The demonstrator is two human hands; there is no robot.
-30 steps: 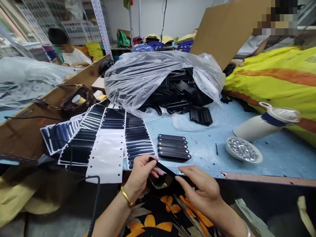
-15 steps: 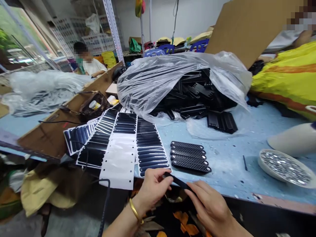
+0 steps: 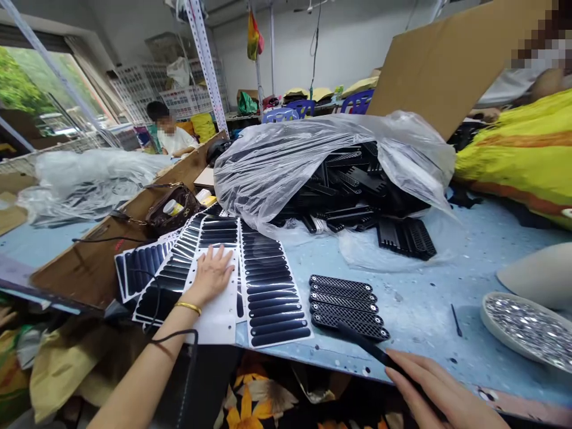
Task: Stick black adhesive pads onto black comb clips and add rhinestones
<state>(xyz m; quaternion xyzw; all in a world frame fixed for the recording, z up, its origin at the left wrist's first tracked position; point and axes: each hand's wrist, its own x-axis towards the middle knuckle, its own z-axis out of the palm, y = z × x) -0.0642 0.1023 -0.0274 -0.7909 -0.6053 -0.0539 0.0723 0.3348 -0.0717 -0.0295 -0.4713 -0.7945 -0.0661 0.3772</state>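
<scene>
My left hand [image 3: 212, 277] lies with fingers spread on a white backing sheet [image 3: 214, 325], whose upper part still carries black strip-shaped stickers. Beside it is another sheet of glossy black stickers [image 3: 272, 292]. Between the fingers of my right hand [image 3: 429, 381] is a long, thin black plastic strip [image 3: 364, 344], its far end over the near edge of a row of pieces. That row is several black pieces with a mesh pattern [image 3: 346, 301] and silvery round dots at their ends, lying side by side on the blue table.
A clear plastic bag [image 3: 272, 155] full of black plastic parts stands behind. To the right are a white dish [image 3: 487, 316] of small shiny discs, a small dark rod [image 3: 456, 320] and a yellow sack [image 3: 518, 149]. A brown bag [image 3: 172, 205] sits by the wooden divider [image 3: 80, 262]; a person sits beyond.
My left hand has let go of the black strip and moved left and up onto the sticker sheet. The right hand, still holding the strip, has shifted right and down.
</scene>
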